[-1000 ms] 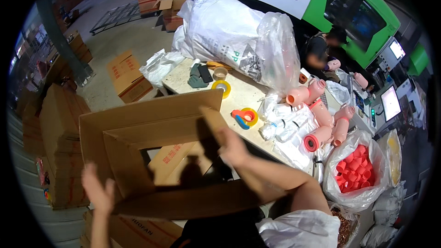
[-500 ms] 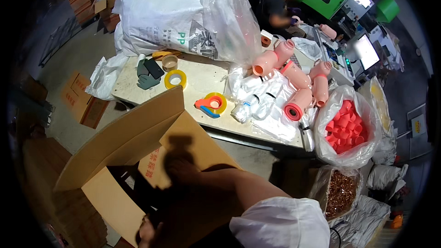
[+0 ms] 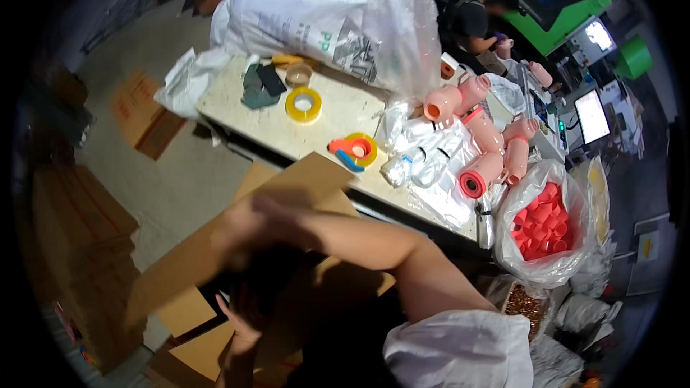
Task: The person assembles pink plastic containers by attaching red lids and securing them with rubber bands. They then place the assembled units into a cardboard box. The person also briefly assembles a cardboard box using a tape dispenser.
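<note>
A brown cardboard box with its flaps up stands in front of me, below the table. My right hand lies across its long far flap; the fingers are smeared by motion, so their grip cannot be told. Lower down, at the box's opening, is my left hand, with thumb and fingers apart and nothing seen in it. Shadow and my right arm hide much of the box's inside.
The white table bears a tape roll, a red tape dispenser, grey gloves and pink bottles. A bag of red plastic parts stands right. Flattened cartons are stacked left. A co-worker sits behind.
My right hand has moved from inside the box up and left onto the far flap, which now leans lower. My left hand has shifted up and slightly right. The view has shifted too.
</note>
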A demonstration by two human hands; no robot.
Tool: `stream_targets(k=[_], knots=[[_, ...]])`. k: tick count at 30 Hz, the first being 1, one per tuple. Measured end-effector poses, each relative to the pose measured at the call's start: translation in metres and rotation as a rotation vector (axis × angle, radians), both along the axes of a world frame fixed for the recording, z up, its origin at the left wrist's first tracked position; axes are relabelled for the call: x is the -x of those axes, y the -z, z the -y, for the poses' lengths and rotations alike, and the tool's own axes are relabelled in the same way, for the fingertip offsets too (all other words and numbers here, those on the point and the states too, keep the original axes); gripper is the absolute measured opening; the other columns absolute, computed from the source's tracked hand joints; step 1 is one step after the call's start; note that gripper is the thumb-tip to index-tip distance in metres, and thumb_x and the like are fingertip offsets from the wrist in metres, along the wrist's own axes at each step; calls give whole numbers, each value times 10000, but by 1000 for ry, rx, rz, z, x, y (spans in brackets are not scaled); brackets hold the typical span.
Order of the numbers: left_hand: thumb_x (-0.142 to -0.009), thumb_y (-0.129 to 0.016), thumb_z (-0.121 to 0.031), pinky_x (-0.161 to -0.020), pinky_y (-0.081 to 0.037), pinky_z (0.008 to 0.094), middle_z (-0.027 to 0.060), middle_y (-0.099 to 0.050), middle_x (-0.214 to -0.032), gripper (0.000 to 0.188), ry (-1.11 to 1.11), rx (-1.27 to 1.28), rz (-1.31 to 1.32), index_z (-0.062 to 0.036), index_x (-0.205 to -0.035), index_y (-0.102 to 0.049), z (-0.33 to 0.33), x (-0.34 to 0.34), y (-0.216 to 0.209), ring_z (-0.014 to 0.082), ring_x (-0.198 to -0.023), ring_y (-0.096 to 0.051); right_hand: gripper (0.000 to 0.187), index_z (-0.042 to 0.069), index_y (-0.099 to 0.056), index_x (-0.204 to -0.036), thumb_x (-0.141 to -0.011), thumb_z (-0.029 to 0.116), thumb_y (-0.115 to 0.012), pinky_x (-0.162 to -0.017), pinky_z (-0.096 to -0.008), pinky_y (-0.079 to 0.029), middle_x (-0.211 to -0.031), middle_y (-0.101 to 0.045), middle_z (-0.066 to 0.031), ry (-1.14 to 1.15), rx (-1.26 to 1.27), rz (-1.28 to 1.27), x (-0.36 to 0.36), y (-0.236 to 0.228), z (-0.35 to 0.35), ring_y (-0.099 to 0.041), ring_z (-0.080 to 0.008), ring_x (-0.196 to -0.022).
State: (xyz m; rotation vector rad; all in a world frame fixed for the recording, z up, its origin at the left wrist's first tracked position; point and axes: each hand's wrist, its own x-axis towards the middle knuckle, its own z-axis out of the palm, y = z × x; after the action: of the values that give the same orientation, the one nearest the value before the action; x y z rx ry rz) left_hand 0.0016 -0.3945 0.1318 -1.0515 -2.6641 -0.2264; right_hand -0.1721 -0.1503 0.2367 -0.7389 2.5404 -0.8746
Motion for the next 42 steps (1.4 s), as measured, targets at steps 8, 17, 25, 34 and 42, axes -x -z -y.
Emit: stream_targets(k=[8,17,25,34,42], knots=[[-854,-669,-444,-1188,-173,627,249,-393,-1553,844,-534,87,369,48,-1472,-373,-19,-25,-33,466,-1473,-292,232,43,-669,-1155,-962,159,-611,-789,-372,-536,-1042,-713,-174,861,325,-219,-47,109,-183,-694,-339,-856],[-772,-653,-148,-1247,-130,544,287,-252,-1609,898,-902,138,487,78,-1532,-232,-9,-75,11,450,-1518,-181,419,29,-623,-1067,-844,368,-724,-1076,-514,-387,-1022,-694,-211,844,-506,20,-29,267,-293,-652,-387,-1028],[-908,-649,-366,-1214,-240,532,261,-318,-1577,811,-806,105,594,47,-1514,-303,-15,-49,-4,381,-1490,-294,475,-84,-654,-1040,-963,377,-567,-680,-294,-473,-834,-664,-67,821,490,-173,-70,37,-190,-572,-126,-736],[-906,-635,-309,-1129,-344,490,179,-466,-1450,595,-901,-699,500,-12,-1400,-489,10,-58,-7,344,-1354,-444,347,-43,-686,-1085,-840,199,-732,-786,-348,-536,-922,-712,-158,110,441,123,-137,74,8,-685,-238,-823],[-999,-574,-236,-840,-476,371,115,-649,-886,292,-769,-1413,1061,20,-917,-686,8,-33,-29,256,-883,-621,445,-37,-690,-1080,-858,346,-739,-796,-353,-536,-936,-711,-147,16,376,63,-142,80,5,-678,-230,-843]])
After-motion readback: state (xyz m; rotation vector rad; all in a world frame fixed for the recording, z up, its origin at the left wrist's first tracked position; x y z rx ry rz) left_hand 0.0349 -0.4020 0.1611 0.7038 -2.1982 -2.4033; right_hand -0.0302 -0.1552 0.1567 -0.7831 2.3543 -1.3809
